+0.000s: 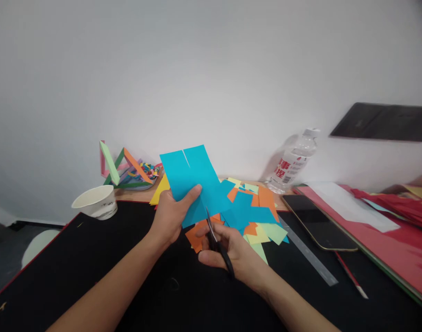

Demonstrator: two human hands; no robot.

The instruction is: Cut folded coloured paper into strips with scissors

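Observation:
A sheet of blue paper (197, 168) is raised above the table, pinched along its left side by my left hand (171, 214), thumb on top. A narrow slit runs down from the paper's top edge. My right hand (228, 246) grips black-handled scissors (214, 237); their blade tips meet the sheet's lower edge, where a cut line shows. How far the blades are apart is hard to see. Behind and to the right lies a loose pile of cut paper pieces (242, 207) in blue, orange, yellow and pale green.
A paper cup (96, 202) and folded paper strips (126, 161) stand at the left. On the right are a water bottle (292, 161), a phone (318, 221), a clear ruler (309, 253), a red pencil-like stick (351, 273) and stacked red paper (387, 244). A wall rises behind.

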